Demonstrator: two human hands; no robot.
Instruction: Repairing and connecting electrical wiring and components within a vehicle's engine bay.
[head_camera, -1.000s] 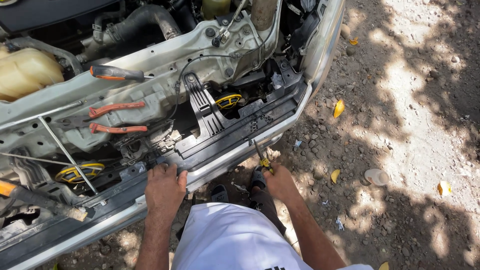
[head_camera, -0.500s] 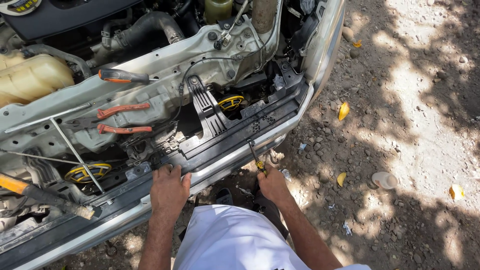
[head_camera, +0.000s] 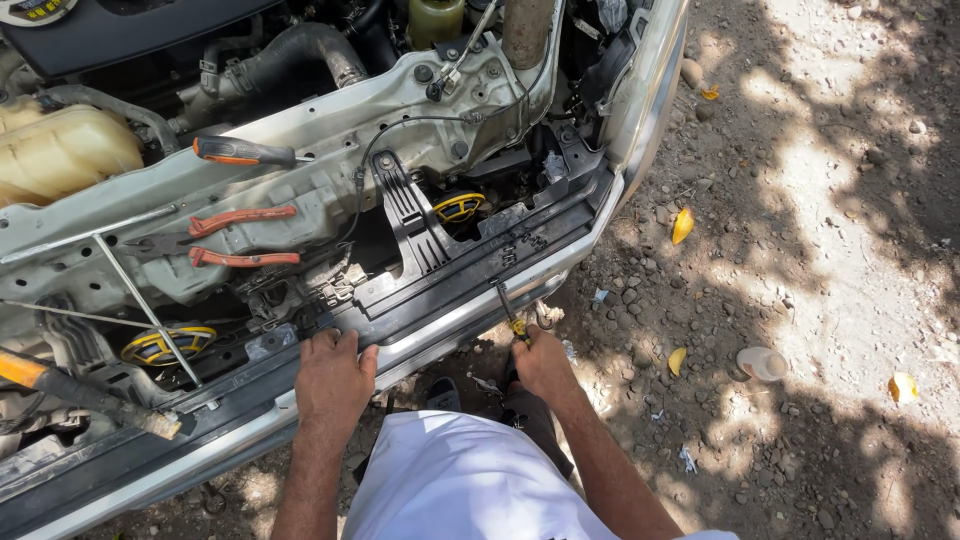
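Screwdriver (head_camera: 512, 318) gripped in right hand (head_camera: 543, 366), shaft angled up to the black front panel (head_camera: 470, 272) just above the knuckles. Left hand (head_camera: 333, 378) well apart from the right — laid flat, fingers curled over the panel's near edge, clamped on nothing else. Above the left hand, red-handled pliers (head_camera: 225, 238) on the metal crossbar (head_camera: 300, 180). Right of the right hand — gravel, yellow leaves (head_camera: 682, 224).

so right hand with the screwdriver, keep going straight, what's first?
Probably the black front panel: the right hand aims the screwdriver up at its lower edge, tip about touching. Depth unclear.
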